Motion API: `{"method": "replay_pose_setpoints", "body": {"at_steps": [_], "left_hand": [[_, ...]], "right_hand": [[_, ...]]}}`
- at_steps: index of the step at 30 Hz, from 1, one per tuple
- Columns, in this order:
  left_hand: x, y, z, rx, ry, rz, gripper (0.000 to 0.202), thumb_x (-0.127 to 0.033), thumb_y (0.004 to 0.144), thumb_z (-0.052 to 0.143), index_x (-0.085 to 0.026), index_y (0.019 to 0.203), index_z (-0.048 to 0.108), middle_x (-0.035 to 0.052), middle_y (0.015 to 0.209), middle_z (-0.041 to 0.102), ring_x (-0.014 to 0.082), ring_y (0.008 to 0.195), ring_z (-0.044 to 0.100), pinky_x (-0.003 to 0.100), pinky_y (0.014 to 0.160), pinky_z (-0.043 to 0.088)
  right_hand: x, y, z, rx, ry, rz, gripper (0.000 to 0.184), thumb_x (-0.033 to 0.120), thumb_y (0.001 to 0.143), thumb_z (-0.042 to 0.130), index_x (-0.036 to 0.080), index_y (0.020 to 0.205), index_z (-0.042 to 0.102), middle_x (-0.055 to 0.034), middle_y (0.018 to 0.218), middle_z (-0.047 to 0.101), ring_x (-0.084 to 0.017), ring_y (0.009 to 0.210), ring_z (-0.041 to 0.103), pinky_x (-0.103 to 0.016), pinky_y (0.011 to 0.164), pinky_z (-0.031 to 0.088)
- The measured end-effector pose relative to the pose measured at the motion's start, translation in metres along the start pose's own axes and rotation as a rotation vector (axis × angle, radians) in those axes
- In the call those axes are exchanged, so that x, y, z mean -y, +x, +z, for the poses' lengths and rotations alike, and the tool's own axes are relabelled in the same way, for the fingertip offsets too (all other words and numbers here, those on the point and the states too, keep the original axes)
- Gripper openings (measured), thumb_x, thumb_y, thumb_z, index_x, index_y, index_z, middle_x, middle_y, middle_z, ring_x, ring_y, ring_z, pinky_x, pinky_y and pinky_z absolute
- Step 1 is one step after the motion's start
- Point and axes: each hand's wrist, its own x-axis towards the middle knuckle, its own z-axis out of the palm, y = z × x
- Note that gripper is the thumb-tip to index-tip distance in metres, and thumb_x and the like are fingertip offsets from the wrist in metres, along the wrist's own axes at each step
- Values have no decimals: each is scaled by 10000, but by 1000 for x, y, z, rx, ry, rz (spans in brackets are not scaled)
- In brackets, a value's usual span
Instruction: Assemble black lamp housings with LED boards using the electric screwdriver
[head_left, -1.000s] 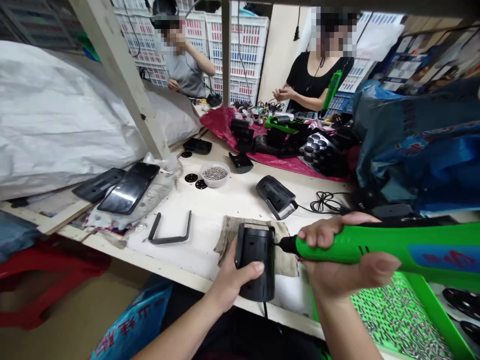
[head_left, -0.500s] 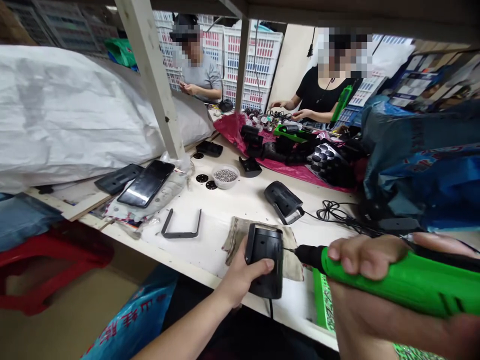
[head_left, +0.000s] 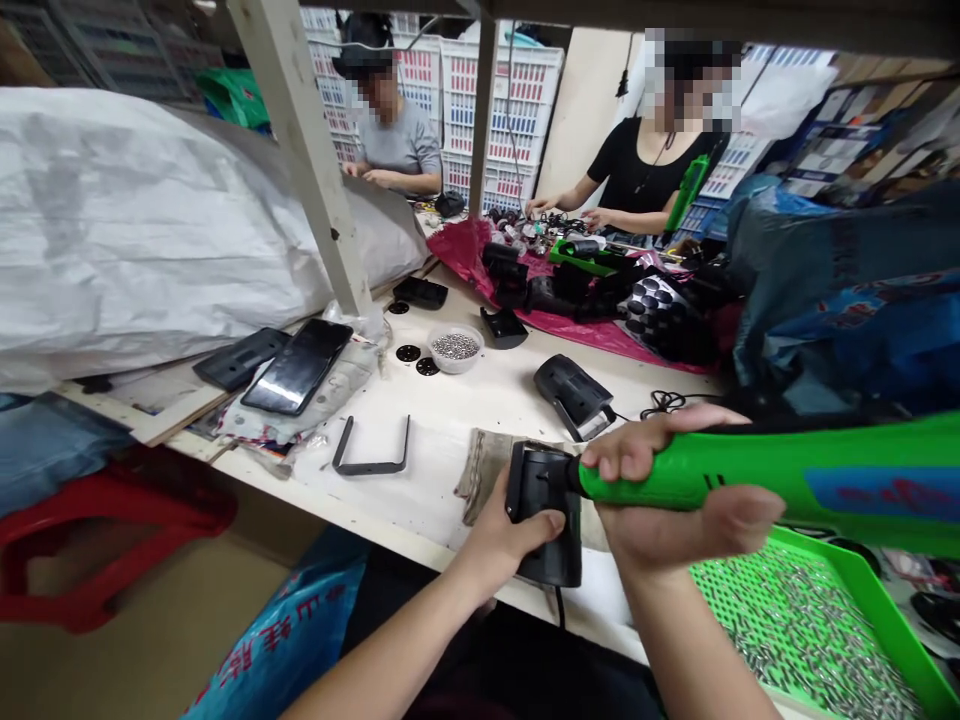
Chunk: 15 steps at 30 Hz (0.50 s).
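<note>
My left hand [head_left: 501, 540] grips a black plastic housing [head_left: 546, 510] standing on end at the near edge of the white table [head_left: 450, 410], on a grey cloth [head_left: 484, 465]. My right hand [head_left: 675, 500] is wrapped round a green electric screwdriver [head_left: 787, 480] held level, its black tip pressed against the right side of the housing. A cable hangs down from the bottom of the housing.
A green tray of screws [head_left: 802, 630] sits at the lower right. On the table lie a black U-bracket [head_left: 373, 455], a bowl of small screws [head_left: 454, 347], a phone [head_left: 298, 364] and another black housing [head_left: 574, 395]. Two people work at the far end; a white post [head_left: 300, 150] rises at the left.
The screwdriver drew back to the right and dropped, then came back level; its tip is now against the housing again. My left hand kept hold of the housing.
</note>
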Motion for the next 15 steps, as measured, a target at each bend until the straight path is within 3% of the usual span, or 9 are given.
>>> {"method": "replay_pose_setpoints", "body": {"at_steps": [5,10,15], "left_hand": [[0,0,1,-3,-14,-64,502,-335,645,707,-179,1093,540,36,926,621,244,921,571,364,842,435],[3,0,0,-1,-12,-20,507,-347,675,695,-184,1126,528,55,999,617,260,1002,547,384,906,404],[3,-1,1,39,-4,-7,509,-296,658,723,-192,1124,545,45,1016,627,242,995,551,365,914,400]], "right_hand": [[0,8,1,122,37,125,387,567,681,675,237,851,565,86,495,504,-98,384,448,-249,404,445],[0,-1,1,50,70,31,398,549,669,689,227,873,575,86,507,511,-92,405,463,-239,414,455],[15,-7,-4,72,-27,-98,456,576,731,636,218,1010,596,72,529,541,-116,411,493,-278,420,465]]}}
